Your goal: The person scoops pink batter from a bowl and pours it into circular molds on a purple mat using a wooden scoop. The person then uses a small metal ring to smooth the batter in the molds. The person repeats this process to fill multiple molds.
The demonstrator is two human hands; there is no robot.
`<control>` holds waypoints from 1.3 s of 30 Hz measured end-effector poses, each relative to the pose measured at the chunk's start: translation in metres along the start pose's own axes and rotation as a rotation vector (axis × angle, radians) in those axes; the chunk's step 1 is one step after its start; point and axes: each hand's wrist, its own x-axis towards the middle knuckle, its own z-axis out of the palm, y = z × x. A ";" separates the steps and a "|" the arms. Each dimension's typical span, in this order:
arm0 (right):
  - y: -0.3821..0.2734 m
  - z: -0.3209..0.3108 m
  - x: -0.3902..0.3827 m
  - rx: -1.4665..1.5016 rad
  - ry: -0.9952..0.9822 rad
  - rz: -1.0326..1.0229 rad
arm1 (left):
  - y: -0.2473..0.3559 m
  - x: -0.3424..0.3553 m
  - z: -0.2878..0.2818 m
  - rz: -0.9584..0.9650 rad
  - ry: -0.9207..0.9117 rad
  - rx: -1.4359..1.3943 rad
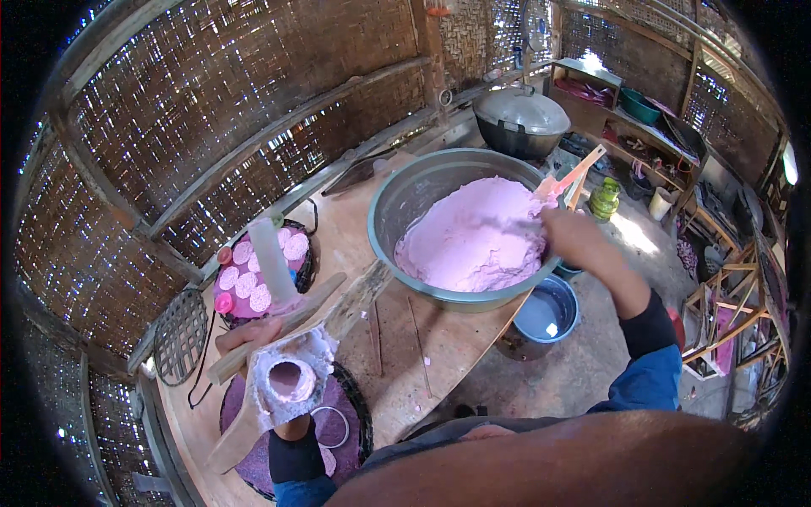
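Note:
My left hand is wrapped round a wooden hand press, whose block has a round opening smeared with pale pink dough. A pale cylindrical plunger stands up from its upper wooden arm. My right hand is closed at the right side of a large grey basin, against the pink dough. A blurred greyish streak runs from its fingers over the dough; what they hold cannot be made out. An orange-pink spatula leans in the basin beside this hand.
Round purple trays hold lacy pink pieces at left and a white ring below the press. Two thin sticks lie on the wooden table. A blue water basin, a lidded pot and a green gas cylinder stand beyond.

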 end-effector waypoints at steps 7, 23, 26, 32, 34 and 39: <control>0.074 0.025 0.058 -0.084 0.231 0.184 | 0.000 0.001 0.007 0.008 -0.012 0.014; 0.037 0.034 0.019 -0.055 0.214 -0.126 | -0.028 -0.011 0.009 0.116 -0.133 0.183; 0.027 0.040 -0.004 -0.067 0.246 -0.170 | -0.048 -0.014 0.017 0.165 -0.177 0.270; -0.008 0.024 -0.046 -0.039 0.107 -0.193 | -0.142 -0.039 -0.006 -0.426 -0.182 -0.583; -0.021 0.006 -0.067 0.023 0.083 -0.192 | -0.130 -0.038 0.004 -0.435 -0.166 -0.520; -0.082 -0.070 -0.096 0.264 0.087 -0.314 | -0.044 -0.005 0.005 0.139 -0.365 0.156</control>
